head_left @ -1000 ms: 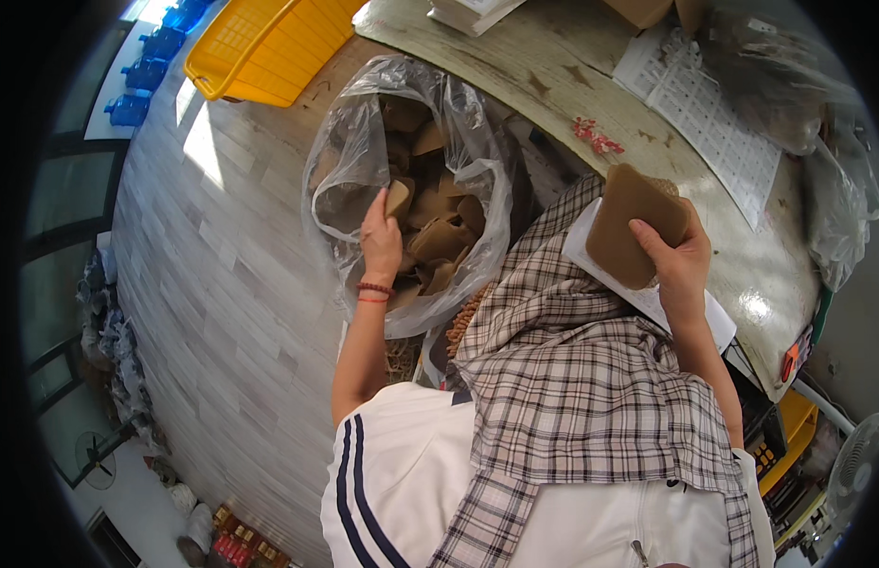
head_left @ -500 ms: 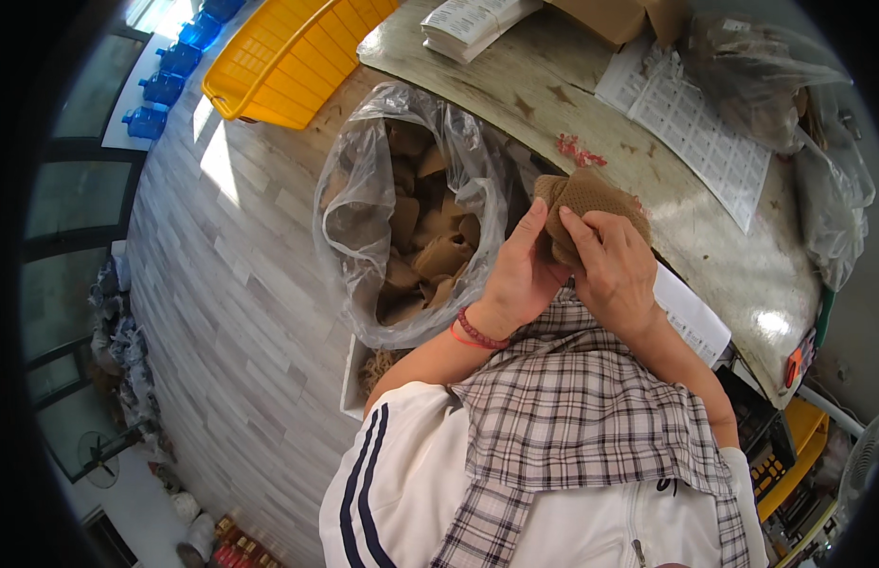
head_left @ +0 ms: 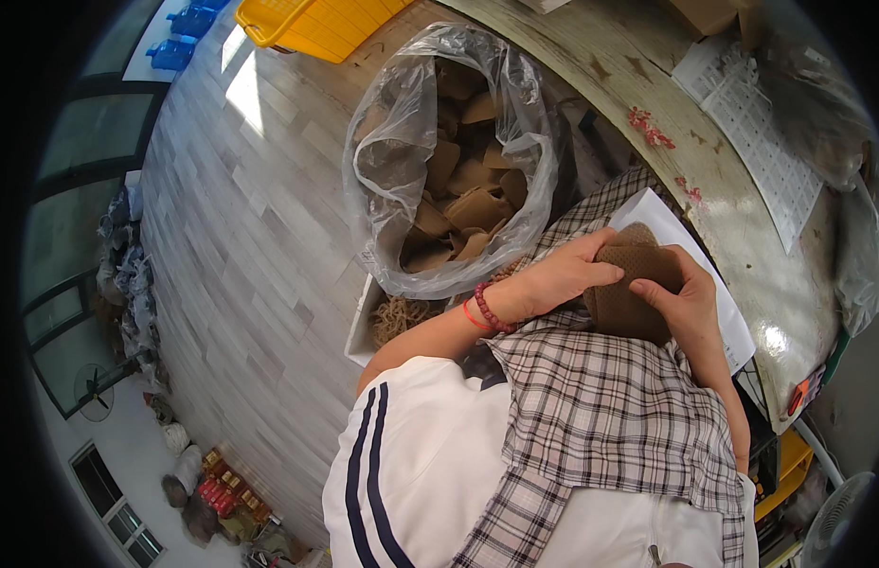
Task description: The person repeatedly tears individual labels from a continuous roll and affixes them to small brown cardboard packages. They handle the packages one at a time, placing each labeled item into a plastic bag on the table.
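Observation:
A folded brown piece of textured, knit-looking fabric (head_left: 633, 295) is held over my lap, near the edge of the table. My left hand (head_left: 574, 273) grips its left side, thumb lying on the front. At the other side, my right hand (head_left: 690, 301) is closed around the fabric, thumb pressed on its face and fingers behind it. What lies behind the folds is hidden. A clear plastic bag (head_left: 375, 248) stands open to the left, with many similar brown pieces (head_left: 477, 206) piled loosely inside.
The worn table (head_left: 743, 213) curves along the right, bearing a printed sheet (head_left: 757, 151) and plastic bags (head_left: 809, 104). White paper (head_left: 719, 312) lies by its near edge. A white box holding brown twine (head_left: 400, 318) sits below the bag. A yellow basket (head_left: 331, 26) stands on the far floor.
Both hands have brought the brown fabric down and right, from beside the table edge to over my lap. The fabric now hangs more upright, and the view has shifted.

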Demonstrator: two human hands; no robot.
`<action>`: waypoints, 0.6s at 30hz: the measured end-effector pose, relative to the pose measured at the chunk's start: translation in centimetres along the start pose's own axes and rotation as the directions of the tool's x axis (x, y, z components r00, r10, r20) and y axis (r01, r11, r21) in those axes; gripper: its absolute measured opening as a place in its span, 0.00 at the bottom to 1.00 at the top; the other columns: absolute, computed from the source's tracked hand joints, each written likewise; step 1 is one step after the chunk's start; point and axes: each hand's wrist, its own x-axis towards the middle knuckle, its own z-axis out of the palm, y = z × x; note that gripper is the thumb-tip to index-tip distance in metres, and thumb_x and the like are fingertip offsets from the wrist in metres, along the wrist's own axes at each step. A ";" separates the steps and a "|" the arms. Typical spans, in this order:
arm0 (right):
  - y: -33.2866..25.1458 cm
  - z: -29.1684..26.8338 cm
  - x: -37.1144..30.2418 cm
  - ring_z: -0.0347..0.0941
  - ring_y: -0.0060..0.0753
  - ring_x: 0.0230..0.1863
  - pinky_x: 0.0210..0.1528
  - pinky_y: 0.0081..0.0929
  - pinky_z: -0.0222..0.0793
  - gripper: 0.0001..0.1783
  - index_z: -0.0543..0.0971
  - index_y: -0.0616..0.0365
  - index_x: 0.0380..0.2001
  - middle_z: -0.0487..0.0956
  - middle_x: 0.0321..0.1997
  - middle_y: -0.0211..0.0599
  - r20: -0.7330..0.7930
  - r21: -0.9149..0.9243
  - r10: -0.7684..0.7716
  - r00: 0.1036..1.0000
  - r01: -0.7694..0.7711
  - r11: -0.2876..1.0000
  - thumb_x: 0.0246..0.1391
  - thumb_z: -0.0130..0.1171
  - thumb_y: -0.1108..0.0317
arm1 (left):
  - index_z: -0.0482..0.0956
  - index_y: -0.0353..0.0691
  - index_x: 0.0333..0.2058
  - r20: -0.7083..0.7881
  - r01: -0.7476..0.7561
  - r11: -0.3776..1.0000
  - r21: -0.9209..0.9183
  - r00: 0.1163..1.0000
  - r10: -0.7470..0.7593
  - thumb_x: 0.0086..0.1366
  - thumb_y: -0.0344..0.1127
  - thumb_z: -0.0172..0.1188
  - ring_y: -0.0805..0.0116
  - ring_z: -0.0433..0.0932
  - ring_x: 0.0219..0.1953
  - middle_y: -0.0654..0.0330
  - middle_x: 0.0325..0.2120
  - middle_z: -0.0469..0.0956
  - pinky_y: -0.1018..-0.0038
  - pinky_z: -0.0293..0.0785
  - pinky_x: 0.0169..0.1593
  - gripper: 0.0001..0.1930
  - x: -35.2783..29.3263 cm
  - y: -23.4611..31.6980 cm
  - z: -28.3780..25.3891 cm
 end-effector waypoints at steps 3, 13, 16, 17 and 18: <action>0.4 -0.7 -0.6 0.74 0.15 0.40 0.45 0.16 0.69 0.12 0.78 0.59 0.40 0.83 0.39 0.27 -0.093 0.229 0.076 0.993 -0.053 0.972 0.55 0.69 0.75 | 0.76 0.34 0.49 -0.114 -0.075 0.891 0.447 0.984 0.140 0.68 0.29 0.60 0.76 0.78 0.40 0.61 0.40 0.81 0.78 0.75 0.47 0.12 -0.5 3.0 -4.6; 0.5 -1.5 -1.6 0.74 0.19 0.44 0.52 0.19 0.67 0.12 0.76 0.61 0.43 0.82 0.43 0.31 -0.330 0.254 0.049 0.943 0.038 0.966 0.59 0.67 0.71 | 0.83 0.45 0.47 -0.593 0.533 0.273 0.801 0.643 0.486 0.53 0.36 0.71 0.53 0.75 0.53 0.56 0.46 0.78 0.60 0.72 0.56 0.20 -4.1 -8.6 -26.3; 0.9 -1.1 -1.6 0.74 0.19 0.44 0.52 0.18 0.67 0.13 0.76 0.61 0.43 0.82 0.42 0.30 -0.322 0.276 0.059 0.945 0.034 0.961 0.59 0.68 0.71 | 0.83 0.45 0.48 -0.588 0.564 0.218 0.797 0.640 0.495 0.52 0.39 0.72 0.53 0.74 0.52 0.56 0.44 0.79 0.60 0.69 0.56 0.22 -3.5 -10.4 -26.1; 0.9 -0.9 -1.4 0.74 0.19 0.44 0.52 0.18 0.67 0.13 0.76 0.61 0.43 0.82 0.42 0.30 -0.321 0.286 0.065 0.945 0.032 0.958 0.59 0.68 0.71 | 0.83 0.45 0.48 -0.581 0.577 0.195 0.793 0.623 0.523 0.52 0.39 0.73 0.54 0.74 0.52 0.57 0.43 0.79 0.60 0.69 0.55 0.23 -3.3 -10.9 -25.8; 0.9 -0.7 -1.2 0.74 0.18 0.44 0.52 0.18 0.67 0.13 0.76 0.61 0.43 0.82 0.42 0.30 -0.319 0.297 0.070 0.945 0.029 0.954 0.59 0.68 0.71 | 0.83 0.45 0.48 -0.574 0.590 0.171 0.789 0.607 0.550 0.52 0.38 0.73 0.54 0.75 0.51 0.57 0.42 0.80 0.60 0.70 0.54 0.23 -3.0 -11.4 -25.5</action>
